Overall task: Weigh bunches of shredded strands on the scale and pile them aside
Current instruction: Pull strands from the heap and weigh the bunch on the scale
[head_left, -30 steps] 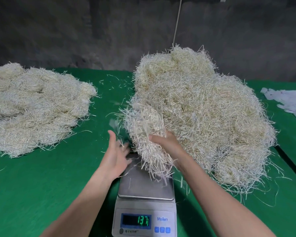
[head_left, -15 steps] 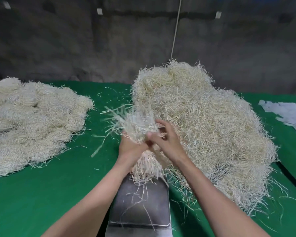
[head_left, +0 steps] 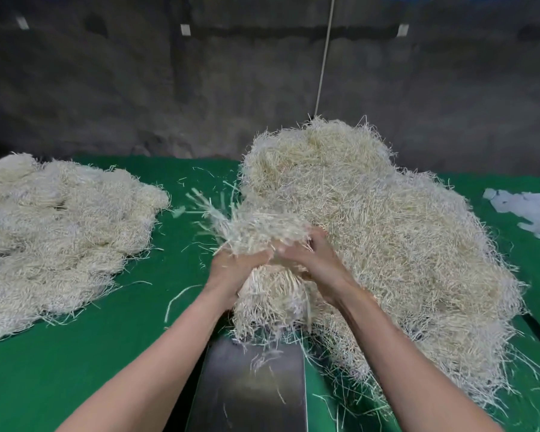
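A pale bunch of shredded strands (head_left: 268,294) hangs above the far end of the scale's steel pan (head_left: 250,391). My left hand (head_left: 234,269) grips its middle from the left, and my right hand (head_left: 306,260) grips it from the right. The bunch's upper ends fan out blurred toward the left, and its lower ends touch or nearly touch the pan. The scale's display is out of view. A big loose heap of strands (head_left: 387,232) lies right of the scale. A flatter pile of bunches (head_left: 53,238) lies at the left.
A green cloth (head_left: 75,369) covers the table, with stray strands scattered around the scale. White paper scraps (head_left: 530,213) lie at the far right edge. A dark wall stands behind the table, with a thin cord (head_left: 325,54) hanging down it.
My left hand, open beside the bunch a second ago, now grips it together with my right. The view has tilted up, so the scale's display has dropped out of sight.
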Available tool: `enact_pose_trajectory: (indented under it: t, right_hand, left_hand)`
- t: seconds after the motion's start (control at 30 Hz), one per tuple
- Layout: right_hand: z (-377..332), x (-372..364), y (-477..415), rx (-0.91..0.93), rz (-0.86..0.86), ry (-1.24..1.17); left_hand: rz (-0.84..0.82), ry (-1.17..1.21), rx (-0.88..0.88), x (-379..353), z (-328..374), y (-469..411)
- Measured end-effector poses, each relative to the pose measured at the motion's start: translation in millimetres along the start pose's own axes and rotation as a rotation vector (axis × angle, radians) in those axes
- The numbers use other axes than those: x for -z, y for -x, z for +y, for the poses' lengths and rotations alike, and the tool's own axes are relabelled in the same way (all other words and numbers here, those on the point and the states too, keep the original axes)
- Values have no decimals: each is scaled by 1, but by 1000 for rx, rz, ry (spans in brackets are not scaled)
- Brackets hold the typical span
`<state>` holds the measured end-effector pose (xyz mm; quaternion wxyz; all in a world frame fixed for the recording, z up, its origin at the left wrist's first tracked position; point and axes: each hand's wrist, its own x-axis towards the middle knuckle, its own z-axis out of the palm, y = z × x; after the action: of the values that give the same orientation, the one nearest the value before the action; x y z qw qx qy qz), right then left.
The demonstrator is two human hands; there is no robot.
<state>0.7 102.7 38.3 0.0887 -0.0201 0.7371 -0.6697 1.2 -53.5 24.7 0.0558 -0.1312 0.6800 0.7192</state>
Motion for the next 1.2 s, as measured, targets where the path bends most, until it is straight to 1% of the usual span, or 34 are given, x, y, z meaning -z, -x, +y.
enact_pose_trajectory:
  t: [0.03, 0.07, 0.1, 0.2, 0.27, 0.37, 0.4, 0.43, 0.53, 0.57, 0.6, 0.63, 0.67, 0.7, 0.73, 0.8, 0.83, 0.9, 0.97, 1.0, 1.03, 1.07, 1.13, 1.17, 1.2]
  right_hand:
    - [2, -3, 0, 7, 18, 66]
    - [3, -2, -3, 18, 69, 69]
    - [1, 2, -8, 38, 150, 6]
    - [-11, 34, -25, -72, 434, -230]
    - [-22, 53, -32, -77, 513, -356]
    - [-30, 69, -39, -58, 565, -472]
    - [-29, 69, -41, -61, 547, -480]
    - [-28, 67, -41, -66, 489, -470]
    - [-14, 41, -34, -46, 188, -431]
    - [-6, 30, -31, -67, 116, -391]
    - [1, 19, -28, -126, 75, -352]
    - [8, 10, -25, -219, 75, -305]
    - [12, 4, -25, -307, 93, -273]
    - [13, 3, -28, -338, 135, -274]
    - [12, 5, -32, -336, 179, -307]
    - [11, 16, -48, -314, 280, -471]
    - [9, 24, -56, -293, 332, -531]
    - [6, 44, -69, -270, 451, -560]
    - [6, 64, -76, -250, 564, -564]
    - [8, 73, -77, -227, 594, -495]
    - [7, 78, -76, -199, 566, -351]
    - [5, 81, -73, -191, 457, -160]
    - [-7, 81, -69, -216, 188, 290]
    - [-16, 82, -67, -204, 145, 527]
    - [-27, 84, -63, -158, 186, 727]
  left_hand:
    - [-5, -21, 11, -3, 0, 1]
    - [-24, -39, 37, -5, -1, 1]
    - [-26, -64, 62, -4, -3, 0]
    - [1, -73, 96, 13, -1, -7]
    - [-2, -62, 112, 25, 2, -6]
    - [-14, 4, 89, 37, 5, -7]
    - [-10, 13, 82, 38, 6, -7]
    - [-13, 17, 74, 37, 8, -4]
    - [-59, 79, 42, 24, 11, -2]
    - [-68, 111, 31, 17, 13, 1]
    - [-75, 127, 21, 12, 14, 2]
    - [-90, 133, 4, 7, 16, 4]
    - [-111, 146, -8, 5, 16, 3]
    - [-139, 169, -21, 4, 20, 6]
    - [-158, 188, -28, 4, 21, 8]
    - [-196, 172, -45, 7, 21, 11]
    - [-187, 176, -51, 10, 19, 11]
    - [-118, 227, -65, 16, 19, 10]
    - [-24, 187, -97, 23, 21, 7]
    - [15, 186, -108, 27, 24, 6]
    - [23, 195, -106, 29, 29, 5]
    - [45, 188, -96, 29, 33, 4]
    - [20, 137, -91, 28, 40, 2]
    - [2, 117, -84, 26, 42, 0]
    - [-11, 103, -87, 24, 44, -2]
